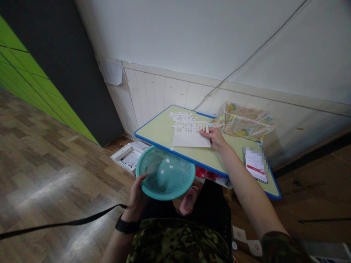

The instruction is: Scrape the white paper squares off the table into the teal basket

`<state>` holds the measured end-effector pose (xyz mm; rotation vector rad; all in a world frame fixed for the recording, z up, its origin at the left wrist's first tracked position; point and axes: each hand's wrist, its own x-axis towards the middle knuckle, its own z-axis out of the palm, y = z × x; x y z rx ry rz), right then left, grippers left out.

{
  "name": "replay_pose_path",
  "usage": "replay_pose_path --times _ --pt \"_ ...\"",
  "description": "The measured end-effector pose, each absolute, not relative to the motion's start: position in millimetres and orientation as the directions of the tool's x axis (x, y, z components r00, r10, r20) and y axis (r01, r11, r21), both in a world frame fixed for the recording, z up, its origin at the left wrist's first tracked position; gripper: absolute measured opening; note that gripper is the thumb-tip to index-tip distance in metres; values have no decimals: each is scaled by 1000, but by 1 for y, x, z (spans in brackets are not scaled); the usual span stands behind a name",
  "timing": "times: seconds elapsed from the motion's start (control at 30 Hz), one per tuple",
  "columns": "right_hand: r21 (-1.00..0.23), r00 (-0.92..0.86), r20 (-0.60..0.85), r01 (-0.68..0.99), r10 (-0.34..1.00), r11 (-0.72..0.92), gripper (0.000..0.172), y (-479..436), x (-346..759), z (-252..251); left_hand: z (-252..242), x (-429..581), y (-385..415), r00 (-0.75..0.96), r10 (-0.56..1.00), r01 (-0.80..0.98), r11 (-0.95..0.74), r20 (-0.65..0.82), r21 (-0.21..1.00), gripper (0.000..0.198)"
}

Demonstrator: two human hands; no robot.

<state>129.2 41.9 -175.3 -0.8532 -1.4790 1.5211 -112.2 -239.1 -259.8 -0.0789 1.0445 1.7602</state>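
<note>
My left hand [138,194] grips the rim of a turquoise plastic basket [178,179], held just below the table's front edge. A few small white paper pieces [162,171] lie inside it. Over the table, my right hand [214,138] is closed on the right edge of a white sheet of paper [190,140], whose far part has a row of cut-out slots. Behind the sheet, a heap of small white paper scraps [182,116] lies on the tabletop.
The pale green table [156,128] has a blue edge and stands against the wall. A cloth-lined basket [244,118] sits at its back right, near a notepad with a red pen [255,166]. An open white box [127,159] is on the floor at left.
</note>
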Motion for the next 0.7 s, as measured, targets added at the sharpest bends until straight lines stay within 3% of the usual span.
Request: replay_pose_path --times 0.23,0.37,0.47,0.6,0.7 --pt "-998 -523 56 -36 851 44 42 42 131 -178 -252 -109 -239 -452 734 -800 -82 -506 595 22" --pt "-978 -225 187 -135 956 159 48 63 135 -186 -251 -107 -242 -456 726 -795 -72 -515 603 21" --pt "-950 -7 310 -30 951 310 50 82 139 -196 -253 -107 -243 -429 742 -798 -44 -515 601 24" --pt "-911 -7 383 164 924 379 46 93 142 -208 -255 -107 -243 -433 726 -801 -40 -533 597 29" --pt "-901 -54 383 198 922 386 45 93 140 -210 -254 -107 -241 -427 715 -814 -37 -553 580 32"
